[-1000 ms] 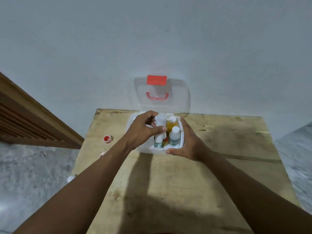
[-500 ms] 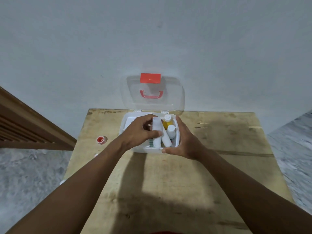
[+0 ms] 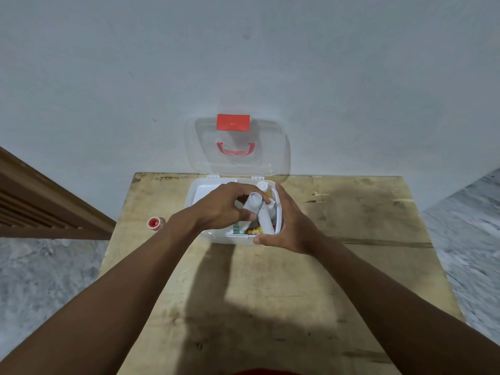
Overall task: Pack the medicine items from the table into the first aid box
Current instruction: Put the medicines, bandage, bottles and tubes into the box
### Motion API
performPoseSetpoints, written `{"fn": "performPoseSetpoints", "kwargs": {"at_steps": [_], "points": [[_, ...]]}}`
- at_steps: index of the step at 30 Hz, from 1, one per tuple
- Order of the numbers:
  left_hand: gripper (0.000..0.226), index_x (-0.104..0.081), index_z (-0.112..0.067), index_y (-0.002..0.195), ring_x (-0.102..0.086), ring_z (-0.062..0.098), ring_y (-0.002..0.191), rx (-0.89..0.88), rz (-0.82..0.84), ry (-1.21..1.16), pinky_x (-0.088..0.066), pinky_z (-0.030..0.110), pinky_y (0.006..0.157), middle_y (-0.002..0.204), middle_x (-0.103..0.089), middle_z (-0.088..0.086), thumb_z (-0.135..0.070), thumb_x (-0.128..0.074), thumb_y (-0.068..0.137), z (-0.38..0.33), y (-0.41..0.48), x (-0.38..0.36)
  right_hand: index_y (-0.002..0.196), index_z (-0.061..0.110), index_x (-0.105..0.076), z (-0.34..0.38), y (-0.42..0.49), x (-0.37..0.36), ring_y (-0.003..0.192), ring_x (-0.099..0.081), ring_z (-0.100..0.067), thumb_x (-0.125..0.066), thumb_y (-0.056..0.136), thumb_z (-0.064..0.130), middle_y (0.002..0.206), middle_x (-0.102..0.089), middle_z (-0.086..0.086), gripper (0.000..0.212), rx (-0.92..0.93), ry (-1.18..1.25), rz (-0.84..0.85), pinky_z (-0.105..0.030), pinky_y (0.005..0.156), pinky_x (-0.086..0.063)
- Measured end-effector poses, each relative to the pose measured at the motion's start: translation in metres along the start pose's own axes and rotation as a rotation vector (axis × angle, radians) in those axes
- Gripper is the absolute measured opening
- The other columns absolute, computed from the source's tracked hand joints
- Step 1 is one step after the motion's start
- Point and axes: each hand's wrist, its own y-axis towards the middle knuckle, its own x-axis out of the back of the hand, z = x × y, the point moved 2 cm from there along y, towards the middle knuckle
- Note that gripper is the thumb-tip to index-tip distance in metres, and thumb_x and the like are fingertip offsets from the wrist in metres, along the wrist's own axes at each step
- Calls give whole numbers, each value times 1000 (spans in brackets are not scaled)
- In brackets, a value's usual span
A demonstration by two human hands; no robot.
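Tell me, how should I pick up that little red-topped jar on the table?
Pinch the jar around its round sides, coming straight down from above. It sits alone near the table's left edge, apart from the box, so fingers probably fit on either side.

One desk (image 3: pixel 270 293); one first aid box (image 3: pixel 200 196), with one clear lid (image 3: pixel 235 163), one red latch (image 3: pixel 233 122) and one red handle (image 3: pixel 235 149); two hands, left hand (image 3: pixel 221 209) and right hand (image 3: pixel 292 226); one white tube (image 3: pixel 259 212) held over the box; at least two white-capped bottles inside, the rest too hidden to count; one small red-topped pot (image 3: pixel 155 223) on the desk.
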Motion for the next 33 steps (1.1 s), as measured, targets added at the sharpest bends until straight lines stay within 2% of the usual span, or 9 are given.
{"fn": "performPoseSetpoints", "kwargs": {"at_steps": [5, 9, 14, 16, 19, 22, 26, 29, 33], "points": [[37, -74, -29, 106, -65, 9, 98, 11, -22, 18, -52, 27, 87, 105, -73, -10, -5, -75, 78, -5, 3, 1, 159, 21, -9, 0, 1, 0, 150, -27, -12, -88, 57, 61, 163, -24, 6, 135, -11, 7, 5, -42, 119, -37], [37, -75, -28, 107, -65, 14, 98, -20, -15, 88, -54, 37, 88, 106, -73, -9, -7, -75, 77, -7, 2, -4, 158, 26, -13, -5, 6, -1, 146, -36, -14, -86, 52, 72, 158, -33, 11, 137, -34, 25, 14, -46, 113, -43], [33, -76, -23, 101, -65, 20, 94, -2, -14, 64, -53, 39, 85, 100, -72, -1, -4, -76, 73, -8, -3, -9, 158, 26, -12, -4, 6, -1, 148, -33, -13, -87, 53, 69, 158, -33, 12, 136, -18, 15, 8, -46, 115, -41], [36, -74, -27, 104, -65, 17, 94, 55, -9, 50, -53, 27, 84, 102, -72, -3, -6, -75, 75, -4, -6, -9, 159, 26, -10, -5, 6, -2, 148, -31, -12, -87, 53, 68, 159, -30, 12, 137, -27, 7, 6, -45, 115, -40], [42, -70, -36, 114, -59, -2, 77, 115, -5, 59, -42, 6, 67, 99, -66, -13, -11, -71, 80, 0, -10, -10, 159, 27, -9, -6, 5, -3, 148, -31, -12, -87, 53, 68, 159, -29, 12, 137, -22, 14, 6, -45, 115, -41], [36, -67, -40, 122, -56, -1, 73, 133, 3, 42, -41, 11, 68, 93, -64, -15, -24, -63, 91, -2, -10, -14, 158, 27, -13, -5, 7, -2, 144, -38, -14, -89, 54, 63, 155, -37, 12, 133, -11, 28, 12, -46, 112, -44], [26, -71, -32, 119, -61, 12, 93, 54, -20, 137, -47, 22, 82, 105, -67, -7, -33, -64, 94, -6, -11, -15, 158, 27, -12, -4, 5, -1, 145, -37, -15, -88, 55, 64, 157, -35, 11, 134, -4, 31, 10, -46, 112, -44], [22, -76, -22, 112, -61, 14, 88, -71, 1, 260, -40, 7, 72, 94, -65, -8, -25, -68, 92, -10, -8, -13, 159, 24, -7, -5, 3, -2, 148, -32, -12, -85, 55, 68, 160, -30, 10, 138, 2, 22, 8, -46, 115, -41], [20, -79, -15, 106, -50, -4, 82, -117, -12, 220, -32, -3, 74, 89, -51, -24, -15, -74, 87, -11, -5, -19, 159, 23, -8, -7, 5, -3, 148, -32, -13, -85, 54, 70, 160, -30, 9, 138, 5, 32, 2, -45, 115, -41]]}}
